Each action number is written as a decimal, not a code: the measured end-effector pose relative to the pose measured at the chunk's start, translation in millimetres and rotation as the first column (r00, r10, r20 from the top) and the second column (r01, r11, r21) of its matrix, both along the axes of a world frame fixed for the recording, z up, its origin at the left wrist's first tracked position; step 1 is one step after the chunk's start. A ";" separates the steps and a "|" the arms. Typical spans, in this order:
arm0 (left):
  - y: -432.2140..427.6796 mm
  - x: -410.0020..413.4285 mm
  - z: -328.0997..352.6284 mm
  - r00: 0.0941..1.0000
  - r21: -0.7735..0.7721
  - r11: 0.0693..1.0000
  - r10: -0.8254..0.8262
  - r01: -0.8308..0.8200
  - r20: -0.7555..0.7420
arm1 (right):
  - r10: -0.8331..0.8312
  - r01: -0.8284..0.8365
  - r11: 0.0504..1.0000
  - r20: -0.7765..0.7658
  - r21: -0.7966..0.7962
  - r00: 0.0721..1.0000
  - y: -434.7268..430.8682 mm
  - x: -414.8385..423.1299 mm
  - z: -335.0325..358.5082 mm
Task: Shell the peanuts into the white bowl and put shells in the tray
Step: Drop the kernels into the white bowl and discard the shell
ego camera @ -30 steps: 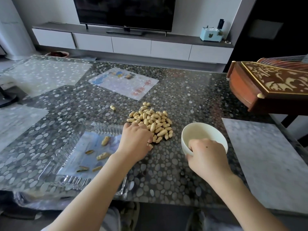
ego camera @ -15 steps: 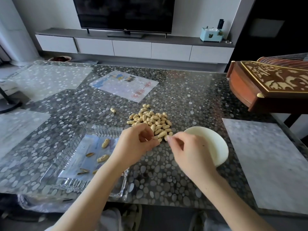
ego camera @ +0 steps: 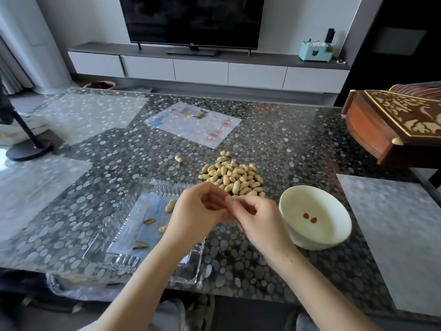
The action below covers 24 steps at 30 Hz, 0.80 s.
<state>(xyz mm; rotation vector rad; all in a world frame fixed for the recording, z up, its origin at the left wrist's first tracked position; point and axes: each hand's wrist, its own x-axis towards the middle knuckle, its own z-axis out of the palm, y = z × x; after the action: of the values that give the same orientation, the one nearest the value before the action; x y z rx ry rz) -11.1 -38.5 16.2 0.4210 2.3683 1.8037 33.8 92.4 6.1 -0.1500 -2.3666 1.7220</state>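
Head view: left hand (ego camera: 198,211) and right hand (ego camera: 255,218) meet over the table (ego camera: 298,144) between tray (ego camera: 119,211) and white bowl (ego camera: 317,204), fingers (ego camera: 214,199) curled, pinching a peanut I can barely see. If it cracks here, kernels may miss the bowl and shell bits may fall short of the tray.

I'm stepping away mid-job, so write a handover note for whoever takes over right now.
Left hand and right hand: fingers curled, tips meeting, apparently pinching one peanut hidden between them.
Clear tray, left, holds a few shells; white bowl, right, holds two kernels; peanut pile lies behind the hands, a stray peanut left of it.
Done: barely begun. Left: shell nearly the whole pile.
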 end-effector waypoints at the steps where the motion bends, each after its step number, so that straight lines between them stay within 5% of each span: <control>1: 0.0 0.4 0.7 1.000 -0.016 1.000 0.018 -0.018 -0.013 | 0.018 -0.018 1.000 -0.024 0.024 1.000 -2.8 -0.4 1.4; 9: -26.5 -10.1 12.2 0.974 0.003 0.995 -0.099 0.101 0.202 | 0.039 -0.030 0.988 -0.057 0.150 0.998 -12.0 -12.3 -6.1; 14: -32.0 -11.6 11.4 0.997 -0.230 0.971 0.078 -0.070 0.027 | 0.035 -0.010 0.967 -0.093 0.254 0.995 -20.5 -12.8 -8.4; 24: -34.9 -16.6 12.2 0.956 0.025 0.997 -0.074 0.070 0.284 | 0.094 -0.080 0.962 -0.042 0.262 0.995 -28.8 -12.9 -6.9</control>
<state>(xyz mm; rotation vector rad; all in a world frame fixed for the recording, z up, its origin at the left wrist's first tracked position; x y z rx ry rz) -27.7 -73.5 28.4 0.2272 2.1185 1.7198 20.9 63.6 -0.9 0.0420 -2.5646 1.4112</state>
